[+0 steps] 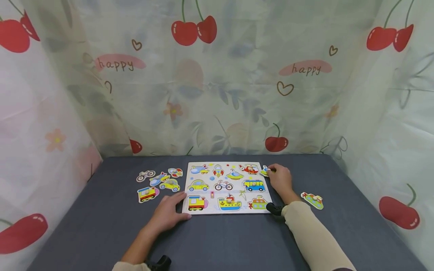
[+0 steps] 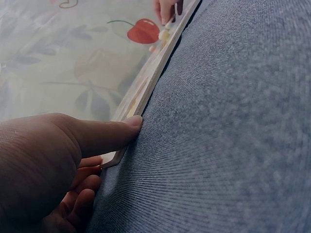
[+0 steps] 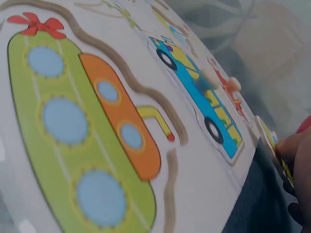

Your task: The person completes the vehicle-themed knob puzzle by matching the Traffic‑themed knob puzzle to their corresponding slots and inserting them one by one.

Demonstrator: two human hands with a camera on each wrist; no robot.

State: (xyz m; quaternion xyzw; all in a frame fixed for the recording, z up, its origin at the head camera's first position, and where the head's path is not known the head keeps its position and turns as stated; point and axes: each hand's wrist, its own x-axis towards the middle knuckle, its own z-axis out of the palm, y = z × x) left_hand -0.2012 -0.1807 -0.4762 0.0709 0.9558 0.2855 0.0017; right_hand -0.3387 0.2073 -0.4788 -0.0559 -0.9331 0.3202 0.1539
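A white puzzle board (image 1: 213, 206) printed with vehicles lies flat on the table. My left hand (image 1: 166, 212) holds its near left corner, thumb (image 2: 109, 136) against the front edge and fingers at the left side. Beside the far right corner, my right hand (image 1: 281, 180) pinches a flying saucer piece (image 1: 264, 171), seen nearly edge-on in the right wrist view. A bus piece (image 3: 187, 77) and a helicopter piece (image 3: 223, 80), each with a knob, sit in their recesses. The submarine recess (image 3: 63, 121) shows only its printed picture.
Left of the board lie loose pieces: a bicycle (image 1: 145, 175), plane (image 1: 159, 179), rocket (image 1: 175, 172), car (image 1: 170, 184) and train (image 1: 147, 194). A submarine piece (image 1: 312, 200) lies beyond my right forearm. Patterned curtains (image 1: 220, 94) enclose the dark table (image 1: 230, 241).
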